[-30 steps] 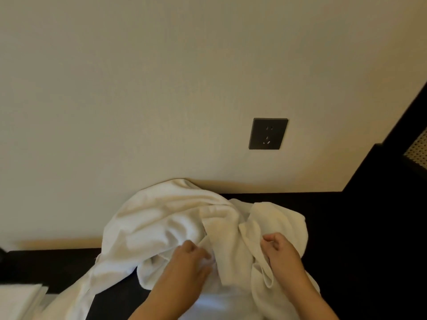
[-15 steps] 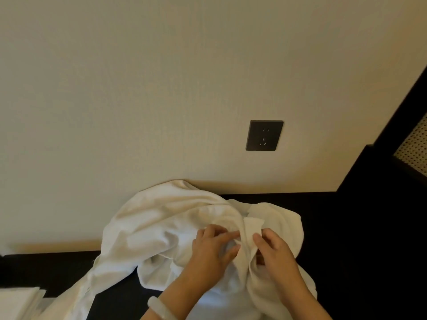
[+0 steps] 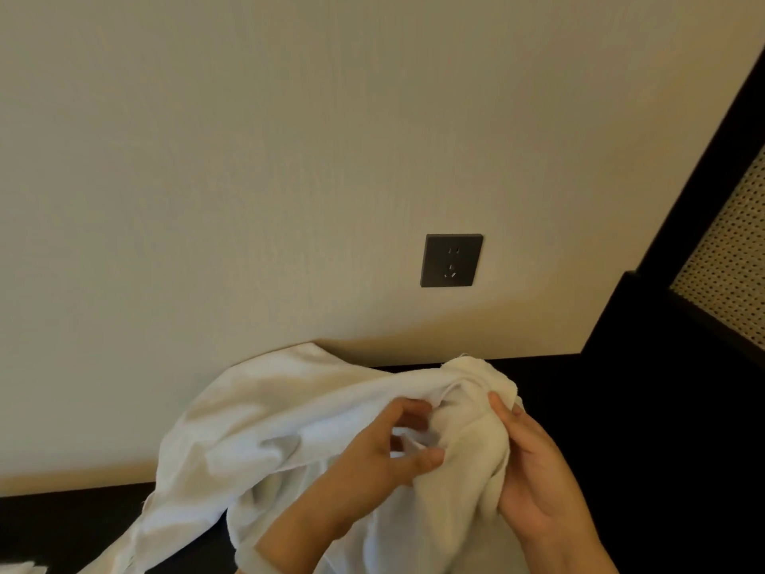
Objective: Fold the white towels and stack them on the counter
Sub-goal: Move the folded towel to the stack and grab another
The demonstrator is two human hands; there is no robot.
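A large crumpled white towel (image 3: 265, 428) lies bunched on the dark counter (image 3: 600, 408) against the wall, trailing off toward the lower left. My left hand (image 3: 372, 461) reaches into its folds near the centre, fingers curled and pinching the cloth. My right hand (image 3: 534, 461) grips a bunched, raised part of the same towel from the right side. A sliver of another white towel (image 3: 20, 567) shows at the bottom left corner.
A cream wall rises right behind the counter, with a dark power socket (image 3: 452, 261) above the towel. A black frame with a woven cane panel (image 3: 732, 263) stands at the right. Dark counter surface stretches right of the towel.
Both hands have gathered the towel's right part into a raised bunch. My right hand moved up and right around it, and my left hand dug deeper into the folds.
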